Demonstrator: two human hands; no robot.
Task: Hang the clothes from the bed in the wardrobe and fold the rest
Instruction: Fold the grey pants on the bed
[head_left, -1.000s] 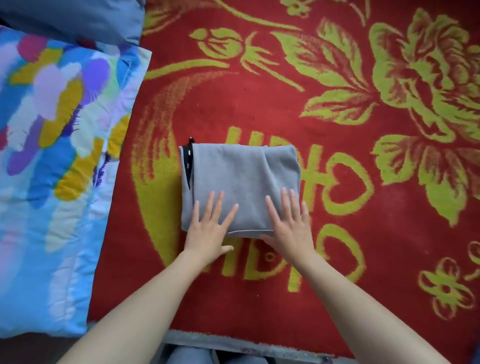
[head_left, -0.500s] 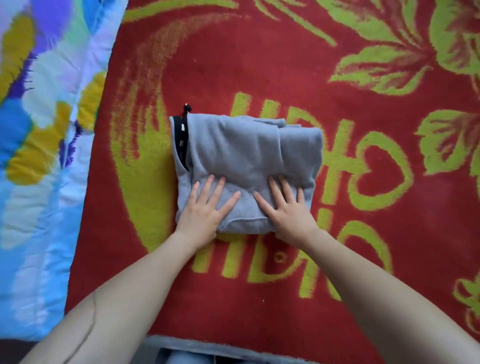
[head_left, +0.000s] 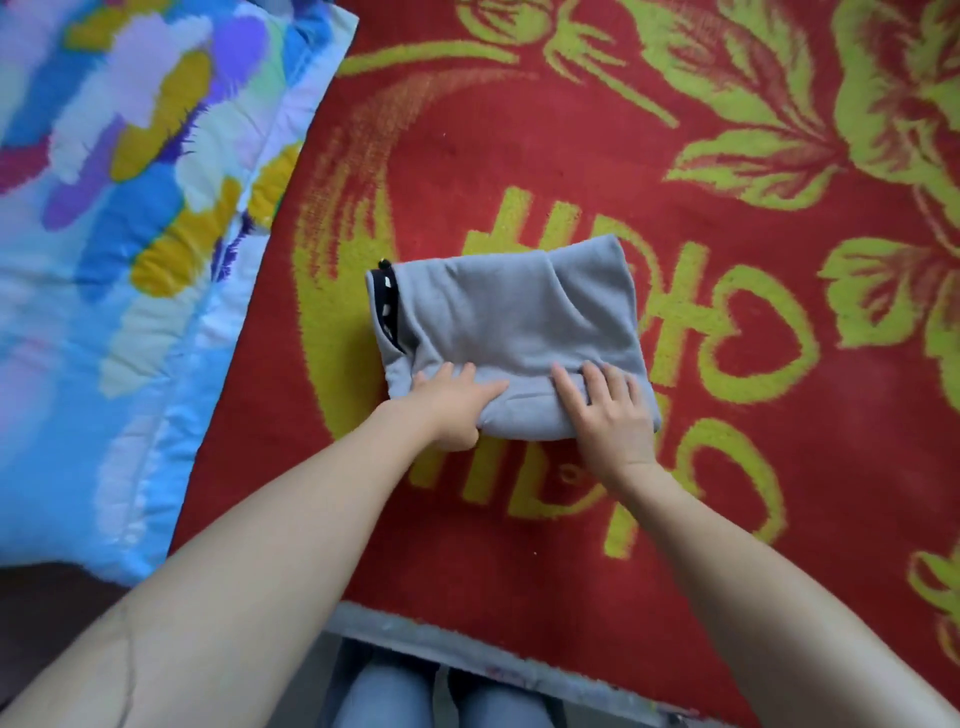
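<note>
A folded grey garment (head_left: 514, 322) with a black dotted trim at its left edge lies on the red blanket (head_left: 519, 156). My left hand (head_left: 452, 405) is at its near left corner, fingers on top and thumb tucked under the near edge, gripping the fold. Over the near right part lies my right hand (head_left: 608, 410), its fingers fairly straight and pressing down on the cloth. The near edge of the garment bulges up a little between my hands.
A colourful blue, yellow and purple quilt (head_left: 130, 234) covers the left side of the bed. The red blanket with green flowers spreads to the right and far side. Its near edge (head_left: 467, 644) runs just above my jeans-clad knees (head_left: 395, 696).
Both hands have slid back to the garment's near edge. My left hand went from lying flat to gripping that edge. The view has shifted, and the garment's far right corner now sits higher.
</note>
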